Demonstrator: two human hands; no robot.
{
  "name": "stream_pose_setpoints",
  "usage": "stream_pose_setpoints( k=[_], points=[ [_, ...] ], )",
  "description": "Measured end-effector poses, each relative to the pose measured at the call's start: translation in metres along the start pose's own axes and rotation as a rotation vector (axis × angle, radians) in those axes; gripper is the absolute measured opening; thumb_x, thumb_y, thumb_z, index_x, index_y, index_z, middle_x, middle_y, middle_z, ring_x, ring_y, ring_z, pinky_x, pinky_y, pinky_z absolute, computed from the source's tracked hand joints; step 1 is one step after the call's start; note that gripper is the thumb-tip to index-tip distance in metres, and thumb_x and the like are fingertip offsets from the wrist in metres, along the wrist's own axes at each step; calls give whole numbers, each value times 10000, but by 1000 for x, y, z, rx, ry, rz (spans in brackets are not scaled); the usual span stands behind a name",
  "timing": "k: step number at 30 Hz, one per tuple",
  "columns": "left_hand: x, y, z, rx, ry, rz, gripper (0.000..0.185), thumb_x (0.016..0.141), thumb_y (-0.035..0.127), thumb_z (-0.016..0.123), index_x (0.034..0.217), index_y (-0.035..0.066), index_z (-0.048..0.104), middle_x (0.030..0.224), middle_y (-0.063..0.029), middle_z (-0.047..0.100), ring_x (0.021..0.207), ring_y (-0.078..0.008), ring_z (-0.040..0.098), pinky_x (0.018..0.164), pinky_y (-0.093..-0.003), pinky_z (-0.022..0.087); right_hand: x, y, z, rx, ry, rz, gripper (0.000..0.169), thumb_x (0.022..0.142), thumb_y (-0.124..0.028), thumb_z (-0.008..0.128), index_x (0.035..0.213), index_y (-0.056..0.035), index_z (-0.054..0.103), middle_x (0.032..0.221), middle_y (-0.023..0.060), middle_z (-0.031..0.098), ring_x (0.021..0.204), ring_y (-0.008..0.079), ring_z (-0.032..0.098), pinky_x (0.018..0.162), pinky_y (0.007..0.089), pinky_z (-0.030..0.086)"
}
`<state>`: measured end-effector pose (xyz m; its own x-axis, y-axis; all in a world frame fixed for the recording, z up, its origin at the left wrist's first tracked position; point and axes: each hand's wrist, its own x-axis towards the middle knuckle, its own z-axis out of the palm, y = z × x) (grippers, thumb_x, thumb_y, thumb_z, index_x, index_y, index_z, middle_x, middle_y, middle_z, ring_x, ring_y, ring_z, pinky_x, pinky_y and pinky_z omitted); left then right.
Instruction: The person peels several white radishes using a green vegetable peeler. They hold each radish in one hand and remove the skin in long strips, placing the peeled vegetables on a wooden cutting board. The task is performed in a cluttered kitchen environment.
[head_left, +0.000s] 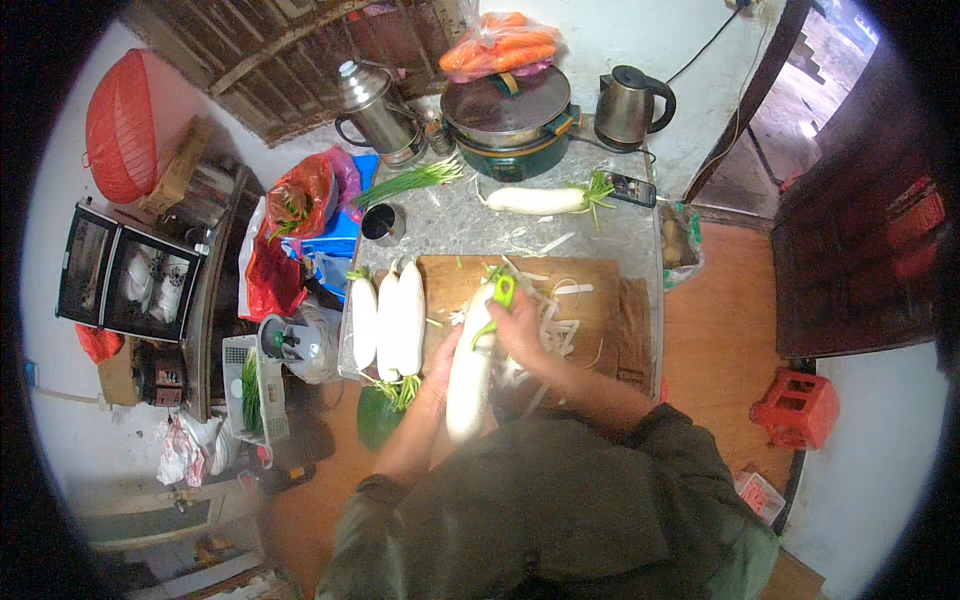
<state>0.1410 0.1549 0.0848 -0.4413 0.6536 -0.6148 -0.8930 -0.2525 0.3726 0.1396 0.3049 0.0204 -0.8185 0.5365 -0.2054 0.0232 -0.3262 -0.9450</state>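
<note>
A long white radish (466, 382) lies lengthwise over the near part of a wooden cutting board (450, 271), its leafy stub pointing away from me. My left hand (442, 360) grips it from the left side. In my right hand (519, 328) is a green peeler (503, 291), held against the radish's upper part. Pale peelings (561, 330) are scattered on the board to the right of my right hand. Several white radishes (388, 322) lie side by side left of the board. Another radish (536, 199) with green stubs lies across the table beyond the board.
Behind the board stand a lidded electric pan (510, 142), a steel kettle (625, 109) and a thermos jug (379, 112). A phone (631, 188) lies by the table's right edge. A dark cup (383, 224) and green onions (409, 183) are at the back left.
</note>
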Motion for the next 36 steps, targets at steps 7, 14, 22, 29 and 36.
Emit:
stream_pose_setpoints(
  k=[7,14,22,29,36],
  points=[
    [-15,-15,3,85,-10,-83,538,904,499,453,1183,52,563,827,-168,643,588,-332,629,465,-443,549,96,-28,-57,-150,286,219,239,776,-203,676,855,13,614,824,97,631,744,227,593,692,387,463],
    [-12,-18,8,-80,-11,5,573,920,511,433,1227,37,529,890,-185,638,686,-330,647,547,-441,564,43,-49,-46,40,116,199,240,784,-142,669,947,7,575,891,85,622,778,205,592,690,339,472],
    [-3,-22,-3,44,81,69,527,910,487,443,1144,30,564,843,-203,637,669,-342,643,577,-426,564,21,-32,-7,-29,146,170,182,810,-154,640,891,1,588,831,111,632,735,222,598,695,362,473],
    [-25,-24,-12,-81,-125,-117,546,924,454,434,1217,2,522,937,-224,638,681,-327,656,582,-420,578,98,-37,-41,-93,288,327,231,796,-165,651,858,56,620,821,129,639,739,229,599,683,371,475],
    [-4,-29,-27,-149,-88,95,560,908,485,453,1234,35,521,1025,-225,613,753,-347,648,520,-456,564,0,10,3,3,96,-3,230,799,-166,657,900,37,618,819,98,629,734,194,586,673,367,461]
  ],
)
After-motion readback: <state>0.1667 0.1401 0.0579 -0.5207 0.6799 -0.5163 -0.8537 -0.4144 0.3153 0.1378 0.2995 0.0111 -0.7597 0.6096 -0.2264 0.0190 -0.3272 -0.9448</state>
